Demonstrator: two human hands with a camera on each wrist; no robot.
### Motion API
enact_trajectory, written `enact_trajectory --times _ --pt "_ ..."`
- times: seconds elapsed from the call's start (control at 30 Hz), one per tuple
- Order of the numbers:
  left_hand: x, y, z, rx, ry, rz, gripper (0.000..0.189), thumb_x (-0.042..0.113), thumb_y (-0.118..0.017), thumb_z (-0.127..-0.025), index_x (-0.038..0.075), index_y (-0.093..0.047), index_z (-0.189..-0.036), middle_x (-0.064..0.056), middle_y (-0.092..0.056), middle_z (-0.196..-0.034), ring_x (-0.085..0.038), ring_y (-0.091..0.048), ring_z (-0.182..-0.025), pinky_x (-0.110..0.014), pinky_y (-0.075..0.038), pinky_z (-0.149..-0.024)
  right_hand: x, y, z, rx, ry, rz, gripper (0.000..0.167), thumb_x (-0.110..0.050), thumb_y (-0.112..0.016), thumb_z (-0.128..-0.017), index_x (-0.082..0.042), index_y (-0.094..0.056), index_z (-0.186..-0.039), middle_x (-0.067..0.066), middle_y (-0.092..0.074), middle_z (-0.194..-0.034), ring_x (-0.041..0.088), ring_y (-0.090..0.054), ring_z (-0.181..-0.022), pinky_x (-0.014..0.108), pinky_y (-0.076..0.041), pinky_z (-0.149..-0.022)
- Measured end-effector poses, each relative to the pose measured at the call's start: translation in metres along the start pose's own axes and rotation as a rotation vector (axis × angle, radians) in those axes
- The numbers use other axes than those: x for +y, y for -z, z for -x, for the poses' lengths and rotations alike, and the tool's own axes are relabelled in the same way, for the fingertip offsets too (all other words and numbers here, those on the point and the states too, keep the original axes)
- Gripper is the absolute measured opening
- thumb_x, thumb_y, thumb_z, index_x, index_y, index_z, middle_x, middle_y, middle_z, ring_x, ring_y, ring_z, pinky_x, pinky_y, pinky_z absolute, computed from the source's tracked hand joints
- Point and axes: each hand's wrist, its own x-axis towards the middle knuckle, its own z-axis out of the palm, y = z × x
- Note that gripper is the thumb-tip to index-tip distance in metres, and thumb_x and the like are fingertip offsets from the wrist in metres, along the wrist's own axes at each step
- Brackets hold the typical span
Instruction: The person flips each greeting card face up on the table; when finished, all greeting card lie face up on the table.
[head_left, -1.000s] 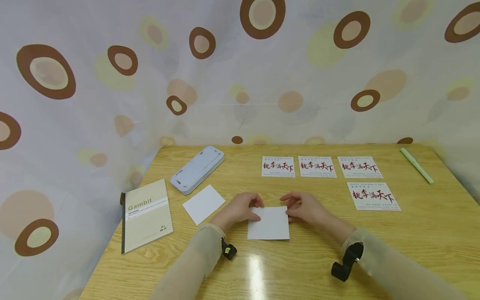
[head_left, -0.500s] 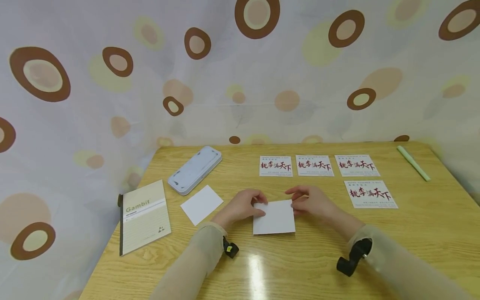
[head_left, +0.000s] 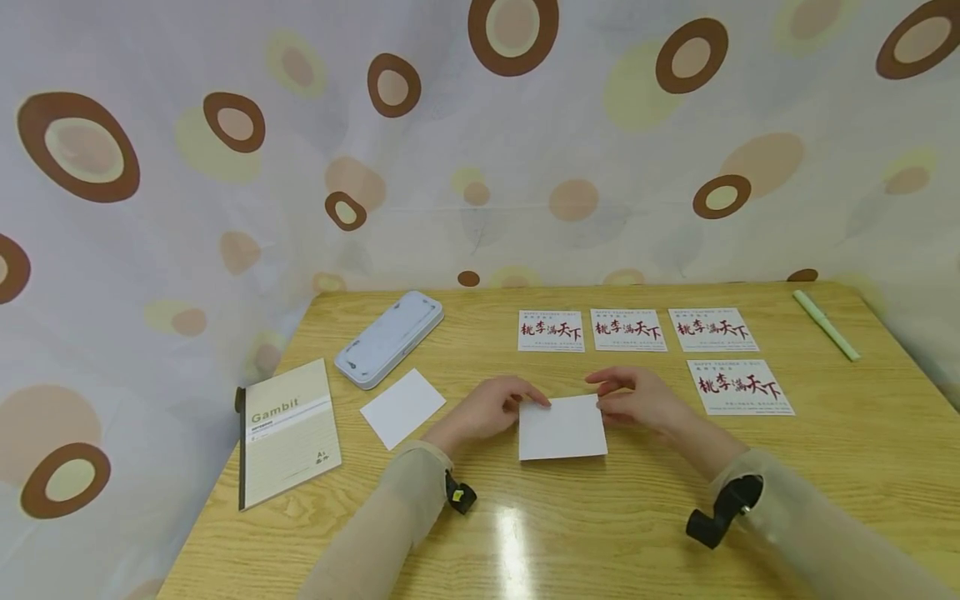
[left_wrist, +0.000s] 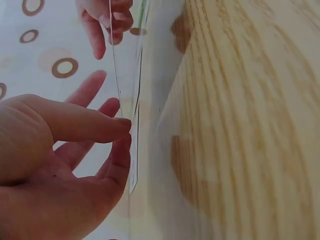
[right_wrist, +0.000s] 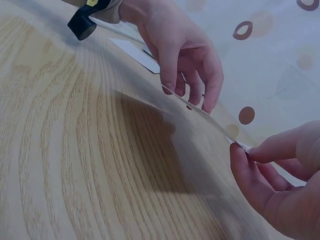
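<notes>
A blank white card [head_left: 562,429] is held up at a slant, close over the wooden table. My left hand [head_left: 495,408] pinches it near the upper left corner, a fingertip lying over its top edge. On the opposite side my right hand [head_left: 637,404] grips the upper right corner between thumb and fingers. In the right wrist view the card [right_wrist: 207,117] shows almost edge-on between the left hand [right_wrist: 187,52] and the right hand [right_wrist: 285,175]. Thumb and finger of the left hand [left_wrist: 75,145] meet at the card's edge in the left wrist view.
Three printed cards [head_left: 551,332] stand in a row at the back, with another printed card [head_left: 738,387] below their right end. A green pen [head_left: 825,325] lies far right. Leftward are a blank card [head_left: 402,408], a pale tin case [head_left: 390,337] and a notebook [head_left: 292,433].
Both hands have carried the white card to the right and slightly away, tilting it up. The left thumb has left the card's face, and a finger now lies over its top edge.
</notes>
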Motion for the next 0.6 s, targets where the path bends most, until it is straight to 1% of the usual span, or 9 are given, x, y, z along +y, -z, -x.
enact_trajectory --times 0.03,0.13,0.23,0.33,0.47,0.6 --pt "0.0 -0.001 0.0 -0.001 -0.011 -0.005 0.051 -0.016 -0.05 -0.086 0.021 -0.074 -0.113 0.003 -0.068 -0.124 -0.014 -0.056 -0.105 -0.026 -0.049 -0.091 0.0 0.001 0.001 -0.001 -0.001 -0.003 0.049 -0.002 -0.064 -0.092 0.008 -0.049 -0.137 0.02 -0.053 -0.121 0.011 -0.063 -0.089 0.026 -0.059 -0.078" --pt "0.001 -0.002 -0.001 -0.008 -0.008 0.008 0.049 -0.014 -0.055 -0.085 0.023 -0.074 -0.112 0.005 -0.067 -0.122 -0.014 -0.054 -0.099 -0.023 -0.047 -0.085 0.001 0.004 0.002 0.002 -0.005 -0.002 0.049 -0.003 -0.064 -0.093 0.008 -0.049 -0.138 0.02 -0.053 -0.121 0.011 -0.062 -0.09 0.025 -0.059 -0.079" --pt "0.001 -0.003 -0.001 -0.013 0.016 0.042 0.043 -0.009 -0.063 -0.085 0.023 -0.074 -0.111 0.005 -0.067 -0.122 -0.016 -0.055 -0.097 -0.024 -0.048 -0.085 0.002 0.008 0.004 -0.003 -0.001 0.019 0.049 -0.003 -0.063 -0.093 0.008 -0.049 -0.138 0.02 -0.054 -0.119 0.011 -0.061 -0.091 0.024 -0.058 -0.08" --pt "0.001 -0.004 -0.001 -0.01 0.042 0.071 0.036 -0.003 -0.067 -0.088 0.023 -0.074 -0.111 0.004 -0.068 -0.123 -0.015 -0.058 -0.101 -0.027 -0.05 -0.088 0.004 0.011 0.006 0.0 -0.004 0.027 0.047 -0.003 -0.062 -0.094 0.01 -0.049 -0.137 0.019 -0.056 -0.119 0.01 -0.061 -0.092 0.024 -0.058 -0.08" --pt "0.0 -0.005 -0.003 0.022 0.07 0.111 0.032 0.0 -0.063 -0.091 0.023 -0.074 -0.11 0.003 -0.068 -0.122 -0.013 -0.06 -0.105 -0.026 -0.052 -0.09 0.007 0.015 0.008 0.013 -0.01 0.022 0.042 -0.002 -0.058 -0.097 0.011 -0.049 -0.136 0.023 -0.056 -0.124 0.004 -0.06 -0.094 0.021 -0.057 -0.082" --pt "0.001 -0.005 -0.005 0.075 0.069 0.14 0.029 0.001 -0.059 -0.093 0.02 -0.075 -0.108 0.003 -0.07 -0.118 -0.012 -0.062 -0.103 -0.025 -0.052 -0.089 0.008 0.018 0.009 0.026 -0.009 0.012 0.041 -0.003 -0.056 -0.099 0.012 -0.049 -0.136 0.026 -0.056 -0.129 -0.001 -0.061 -0.093 0.02 -0.056 -0.082"
